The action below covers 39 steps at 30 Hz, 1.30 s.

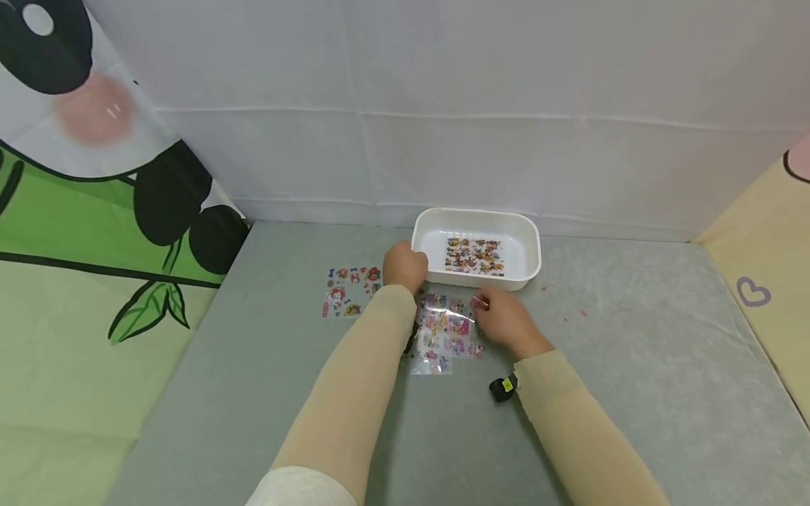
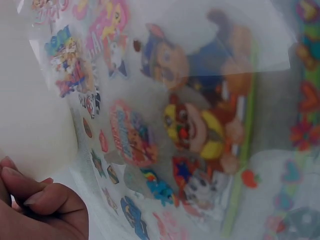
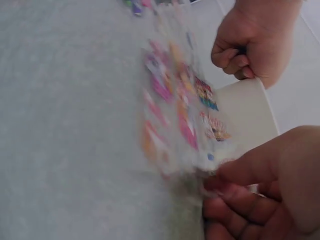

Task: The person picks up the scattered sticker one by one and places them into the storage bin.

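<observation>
My left hand (image 1: 406,266) grips the near left corner of a white plastic bin (image 1: 530,267), fingers curled over its rim. In front of the bin, my right hand (image 1: 506,322) pinches the edge of a clear sticker sheet (image 1: 436,341) printed with colourful cartoon figures. That sheet looks blurred in the right wrist view, where the thumb and fingers (image 3: 245,172) meet on its edge. Close to the left wrist camera, a see-through sheet (image 2: 200,130) with cartoon pups and ponies fills most of the view. Inside the bin lies another sticker sheet (image 1: 474,256).
Left of the left forearm, a further sticker sheet (image 1: 348,292) lies flat on the grey tabletop (image 1: 633,351), partly covered by the sleeve. A white cloth wall (image 1: 443,154) stands right behind the bin. Printed cloths hang at both sides.
</observation>
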{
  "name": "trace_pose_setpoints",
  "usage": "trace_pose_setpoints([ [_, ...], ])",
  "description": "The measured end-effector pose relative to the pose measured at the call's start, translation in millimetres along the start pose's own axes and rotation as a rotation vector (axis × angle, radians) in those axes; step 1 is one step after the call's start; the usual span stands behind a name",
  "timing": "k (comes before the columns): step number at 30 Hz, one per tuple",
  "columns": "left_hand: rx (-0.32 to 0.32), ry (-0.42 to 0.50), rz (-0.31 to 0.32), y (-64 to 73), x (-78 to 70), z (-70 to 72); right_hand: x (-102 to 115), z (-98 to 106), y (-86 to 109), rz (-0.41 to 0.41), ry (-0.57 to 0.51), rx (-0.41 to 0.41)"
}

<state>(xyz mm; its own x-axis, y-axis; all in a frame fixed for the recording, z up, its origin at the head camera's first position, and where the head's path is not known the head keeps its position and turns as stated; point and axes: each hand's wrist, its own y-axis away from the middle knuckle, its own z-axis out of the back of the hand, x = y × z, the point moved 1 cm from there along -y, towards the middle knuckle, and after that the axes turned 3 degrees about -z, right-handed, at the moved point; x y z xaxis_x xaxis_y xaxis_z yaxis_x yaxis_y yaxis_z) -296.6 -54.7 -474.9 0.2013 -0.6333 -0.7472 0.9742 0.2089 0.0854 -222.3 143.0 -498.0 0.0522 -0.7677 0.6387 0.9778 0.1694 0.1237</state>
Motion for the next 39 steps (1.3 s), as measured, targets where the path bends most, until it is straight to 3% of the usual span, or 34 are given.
trace_pose_setpoints([
  [11,0.002,0.002,0.018,-0.7,0.7,-1.0,3.9,11.1,5.9,0.021,-0.077,-0.013],
  [39,-0.02,0.023,0.017,2.5,-0.9,-1.2,8.6,59.3,20.5,0.061,-0.067,-0.095],
])
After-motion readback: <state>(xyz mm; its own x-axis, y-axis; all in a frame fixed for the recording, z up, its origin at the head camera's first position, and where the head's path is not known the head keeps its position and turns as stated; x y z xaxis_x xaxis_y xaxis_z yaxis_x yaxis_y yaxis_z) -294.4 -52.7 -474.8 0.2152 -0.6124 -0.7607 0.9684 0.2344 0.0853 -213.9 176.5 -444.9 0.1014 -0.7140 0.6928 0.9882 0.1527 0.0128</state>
